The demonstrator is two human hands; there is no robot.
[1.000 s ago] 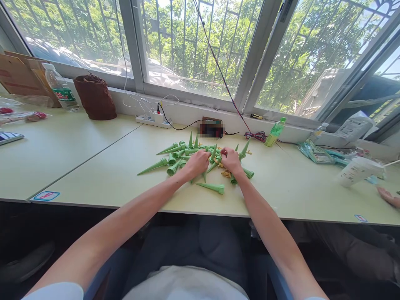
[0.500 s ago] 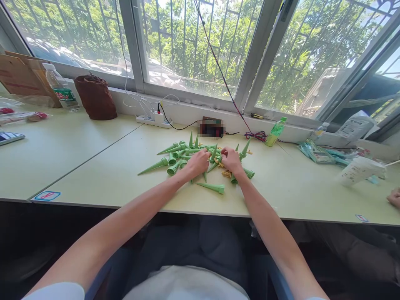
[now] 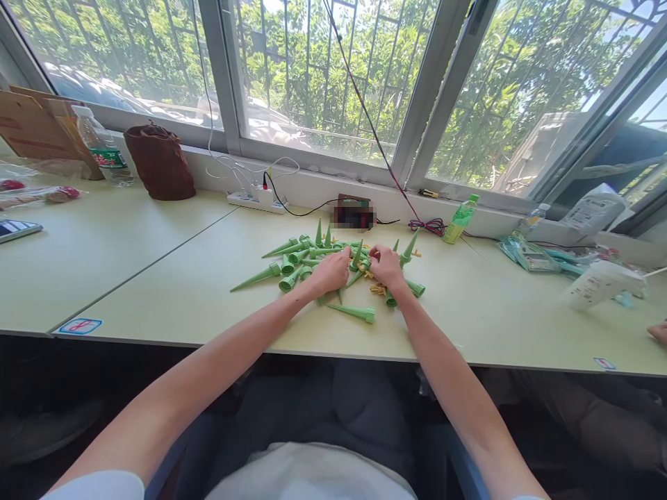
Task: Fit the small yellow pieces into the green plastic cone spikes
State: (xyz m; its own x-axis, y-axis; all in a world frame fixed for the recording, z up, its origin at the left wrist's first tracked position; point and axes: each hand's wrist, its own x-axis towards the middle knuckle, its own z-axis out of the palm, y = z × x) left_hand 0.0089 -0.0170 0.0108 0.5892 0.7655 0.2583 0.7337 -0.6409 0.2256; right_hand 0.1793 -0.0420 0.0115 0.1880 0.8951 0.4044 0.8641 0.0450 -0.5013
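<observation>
Many green plastic plant-watering spikes with pointed tips and wide, ridged collars lie in a heap on the table. Small yellow valve pieces are scattered among them. My left hand is closed over the middle of the heap, its fingertips pinched beside an upright spike; what they hold is hidden. To the right of that spike, my right hand bends its fingers together over the heap, and I cannot make out what is in them. A single spike lies nearer the front edge.
Behind the heap are a power strip, a blurred dark box and a green bottle. A brown bag and a water bottle stand at left. Plastic packets lie at right, near another person's hand.
My hands keep almost the same place over the heap, with only a slight shift of the left fingers. The other person's hand at the right edge has moved slightly.
</observation>
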